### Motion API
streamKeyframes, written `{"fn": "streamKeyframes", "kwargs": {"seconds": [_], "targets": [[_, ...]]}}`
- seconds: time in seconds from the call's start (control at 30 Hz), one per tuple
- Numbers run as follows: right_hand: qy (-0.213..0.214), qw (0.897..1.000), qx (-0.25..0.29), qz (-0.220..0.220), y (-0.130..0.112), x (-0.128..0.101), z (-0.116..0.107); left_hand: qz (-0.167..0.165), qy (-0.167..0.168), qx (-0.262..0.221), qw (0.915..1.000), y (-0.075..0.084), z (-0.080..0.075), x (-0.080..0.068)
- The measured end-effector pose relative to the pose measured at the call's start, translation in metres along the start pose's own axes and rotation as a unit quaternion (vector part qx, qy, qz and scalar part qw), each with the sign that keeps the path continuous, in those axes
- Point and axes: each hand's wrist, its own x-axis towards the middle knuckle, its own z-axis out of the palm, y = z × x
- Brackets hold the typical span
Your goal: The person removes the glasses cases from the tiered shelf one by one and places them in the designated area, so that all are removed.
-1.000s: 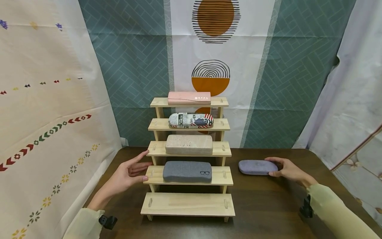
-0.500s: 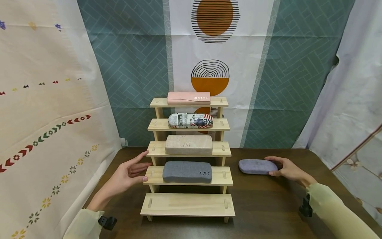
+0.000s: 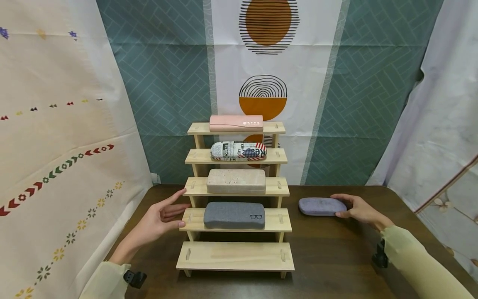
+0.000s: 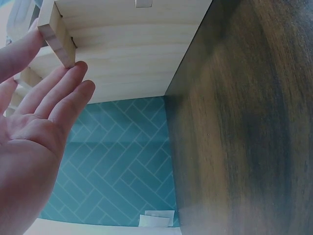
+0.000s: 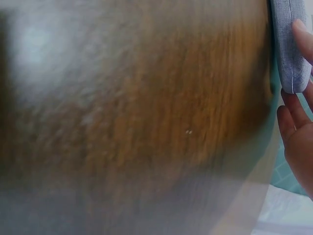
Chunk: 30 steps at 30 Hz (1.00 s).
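In the head view, my right hand pinches the right end of a lavender fabric glasses case, thumb in front and fingers behind. The case is low over the brown table, right of the wooden step shelf; the right wrist view shows its end between thumb and fingers. My left hand touches the shelf's left side, index fingertip at one board and thumb at the board below. In the left wrist view its fingers reach fairly straight to a board's end. A grey glasses case lies on the second step from the bottom.
Higher steps bear a cream marbled case, a newsprint-and-flag patterned case and a pink flap case. The lowest step has a bare board. Patterned cloths hang behind the table and at both sides.
My right hand and the lavender case have shifted slightly up in the head view, and more of the case's top shows. My left hand stays at the shelf.
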Motion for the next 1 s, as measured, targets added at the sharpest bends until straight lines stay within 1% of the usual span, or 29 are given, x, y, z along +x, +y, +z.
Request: {"fn": "streamKeyframes", "kwargs": {"seconds": [0.07, 0.17, 0.27, 0.5, 0.87, 1.0], "targets": [[-0.001, 1.0, -0.001, -0.006, 0.0, 0.002, -0.001, -0.001, 0.001, -0.001, 1.0, 0.0, 0.0, 0.0], [0.004, 1.0, 0.0, -0.004, 0.0, 0.004, -0.002, -0.002, 0.001, 0.0, 1.0, 0.0, 0.0, 0.001], [0.003, 1.0, -0.009, -0.01, -0.001, 0.007, -0.003, -0.003, 0.002, 0.001, 1.0, -0.001, 0.0, 0.001], [-0.003, 1.0, -0.015, 0.015, -0.001, 0.009, -0.004, -0.005, 0.003, 0.003, 1.0, 0.0, 0.0, 0.0], [-0.006, 1.0, -0.019, -0.007, 0.002, 0.013, -0.006, -0.004, 0.003, 0.003, 1.0, 0.0, 0.0, 0.001], [-0.005, 1.0, -0.02, -0.003, 0.002, 0.014, -0.006, -0.001, 0.003, 0.004, 1.0, 0.0, 0.0, 0.001]]}}
